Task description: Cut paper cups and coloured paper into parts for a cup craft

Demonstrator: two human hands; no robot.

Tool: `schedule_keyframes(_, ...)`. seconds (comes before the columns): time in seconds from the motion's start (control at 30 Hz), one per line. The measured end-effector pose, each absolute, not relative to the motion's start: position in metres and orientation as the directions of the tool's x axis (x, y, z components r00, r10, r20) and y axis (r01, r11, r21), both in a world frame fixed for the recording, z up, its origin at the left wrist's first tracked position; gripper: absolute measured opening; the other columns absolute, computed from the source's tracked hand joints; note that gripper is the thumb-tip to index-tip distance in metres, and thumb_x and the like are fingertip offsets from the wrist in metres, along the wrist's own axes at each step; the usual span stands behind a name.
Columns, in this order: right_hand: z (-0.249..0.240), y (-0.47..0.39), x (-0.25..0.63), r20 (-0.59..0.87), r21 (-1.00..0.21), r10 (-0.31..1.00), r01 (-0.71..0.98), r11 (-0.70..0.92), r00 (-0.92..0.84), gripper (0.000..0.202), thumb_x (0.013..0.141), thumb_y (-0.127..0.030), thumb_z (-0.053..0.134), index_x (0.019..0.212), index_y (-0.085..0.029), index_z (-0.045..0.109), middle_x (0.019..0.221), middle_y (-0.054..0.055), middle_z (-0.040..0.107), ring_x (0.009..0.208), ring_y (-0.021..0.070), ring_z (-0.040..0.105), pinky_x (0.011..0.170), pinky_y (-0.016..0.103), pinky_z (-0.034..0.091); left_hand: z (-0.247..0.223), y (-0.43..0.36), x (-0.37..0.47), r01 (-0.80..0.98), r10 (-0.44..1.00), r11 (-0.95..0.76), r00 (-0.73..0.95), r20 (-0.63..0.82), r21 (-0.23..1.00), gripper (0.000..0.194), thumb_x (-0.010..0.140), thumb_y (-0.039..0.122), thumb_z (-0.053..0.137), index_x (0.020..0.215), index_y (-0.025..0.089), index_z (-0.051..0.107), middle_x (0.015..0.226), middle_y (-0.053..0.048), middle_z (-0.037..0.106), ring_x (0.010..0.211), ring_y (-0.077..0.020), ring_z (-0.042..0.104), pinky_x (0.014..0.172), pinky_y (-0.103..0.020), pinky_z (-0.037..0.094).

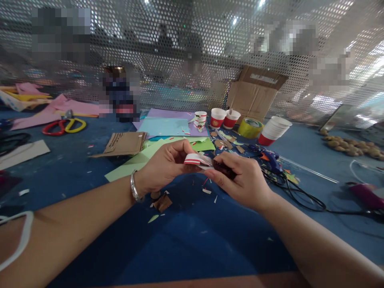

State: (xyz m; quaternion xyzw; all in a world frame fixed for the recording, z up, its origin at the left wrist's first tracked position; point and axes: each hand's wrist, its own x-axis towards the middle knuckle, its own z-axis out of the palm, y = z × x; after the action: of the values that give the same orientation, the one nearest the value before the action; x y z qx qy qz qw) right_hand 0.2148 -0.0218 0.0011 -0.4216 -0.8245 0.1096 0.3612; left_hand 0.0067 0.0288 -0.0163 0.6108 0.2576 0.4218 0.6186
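Observation:
Held up over the blue table is a curved white paper piece with red stripes (196, 160), which looks cut from a paper cup. My left hand (163, 166) pinches its left end between thumb and fingers. At the other end, the thumb and fingers of my right hand (247, 180) are closed on the same piece. A dark area under the right fingers is too shadowed to make out. Below my hands lie brown cardboard scraps (163, 203) and small white and green paper bits. Light green paper sheets (126, 168) spread out behind my left hand.
Paper cups (218, 118), a stack of cups (273, 130) and yellow tape (250, 127) stand at the back. A blue glue gun (271, 161) with black cables lies right. Red-and-yellow scissors (64, 125) and corrugated cardboard (126, 143) lie left. A perforated metal screen (186, 52) rises behind.

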Motion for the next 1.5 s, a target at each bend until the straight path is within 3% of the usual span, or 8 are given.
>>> schedule_keyframes(0.6,0.009,-0.028,0.217,0.545,-0.433,0.730,0.607,0.666,-0.412,0.031,0.093,-0.041,0.064,0.074,-0.018,0.056,0.060,-0.005,0.048,0.052,0.0079,0.037,0.052,0.023,0.030,-0.002,0.018,0.002,-0.027,0.816,-0.348,0.484,0.317,0.937,0.024,0.071,0.027,0.085,0.073,0.016,0.063,0.086,-0.007,0.074,0.080,-0.0187,0.070,0.074,-0.030,0.055)
schedule_keyframes(0.93,0.006,-0.025,0.216,0.522,-0.466,0.765,0.624,0.627,-0.378,0.034,0.095,-0.040,0.060,0.070,-0.018,0.054,0.057,-0.005,0.045,0.052,0.0075,0.039,0.051,0.022,0.029,-0.002,0.020,0.006,-0.067,0.850,-0.209,0.480,0.215,0.976,0.030,0.069,0.026,0.085,0.068,0.015,0.058,0.063,0.003,0.062,0.057,-0.0070,0.054,0.055,-0.018,0.045)
schedule_keyframes(1.13,0.005,-0.025,0.216,0.460,-0.539,0.819,0.624,0.565,-0.344,0.039,0.095,-0.042,0.058,0.066,-0.018,0.051,0.055,-0.006,0.040,0.052,0.0080,0.035,0.050,0.023,0.028,-0.003,0.022,0.006,-0.067,0.850,-0.102,0.513,0.122,0.992,0.032,0.070,0.026,0.084,0.070,0.015,0.055,0.066,0.003,0.062,0.062,-0.0084,0.058,0.062,-0.020,0.050)
schedule_keyframes(1.4,0.003,-0.024,0.215,0.439,-0.527,0.828,0.647,0.551,-0.348,0.037,0.096,-0.042,0.057,0.068,-0.018,0.052,0.057,-0.005,0.042,0.053,0.0084,0.036,0.051,0.024,0.028,-0.001,0.019,0.006,-0.001,0.864,-0.174,0.481,0.153,0.985,0.031,0.072,0.029,0.082,0.069,0.015,0.055,0.063,0.003,0.059,0.058,-0.0074,0.054,0.055,-0.018,0.045)
schedule_keyframes(1.5,0.003,-0.025,0.214,0.476,-0.523,0.814,0.636,0.567,-0.334,0.038,0.095,-0.040,0.058,0.065,-0.019,0.050,0.055,-0.006,0.039,0.051,0.0080,0.034,0.050,0.024,0.028,-0.001,0.019,0.006,0.001,0.869,-0.162,0.473,0.143,0.987,0.031,0.071,0.030,0.083,0.071,0.015,0.056,0.066,0.002,0.061,0.061,-0.0090,0.057,0.059,-0.020,0.049)
